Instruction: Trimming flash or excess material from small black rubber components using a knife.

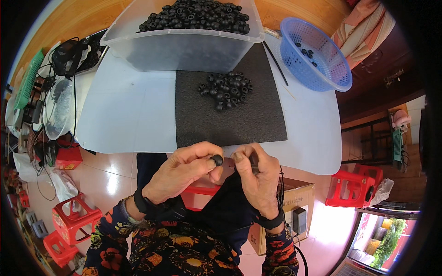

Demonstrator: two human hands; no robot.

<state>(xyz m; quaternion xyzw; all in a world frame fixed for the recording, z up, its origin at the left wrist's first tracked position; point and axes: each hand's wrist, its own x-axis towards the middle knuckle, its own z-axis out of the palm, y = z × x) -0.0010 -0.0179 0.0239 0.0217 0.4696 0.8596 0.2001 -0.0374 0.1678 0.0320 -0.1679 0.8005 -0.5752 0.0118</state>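
Observation:
My left hand (177, 170) pinches a small black rounded piece (216, 159) between thumb and fingers, just off the table's near edge. Close beside it, my right hand (258, 179) has its thumb pressed against the bent forefinger. Whatever lies in that pinch is too small or too hidden to make out. A gap separates the two hands. Beyond them a loose pile of black hollow round pieces (225, 91) lies on a dark textured mat (202, 124).
A translucent bin (184, 50) heaped with similar pieces stands at the table's back. Right of it are a thin black rod (276, 63) and a blue basket (317, 76) holding a few pieces. Red stools (76, 216), a cardboard box (299, 198) and cables surround the white table (124, 110).

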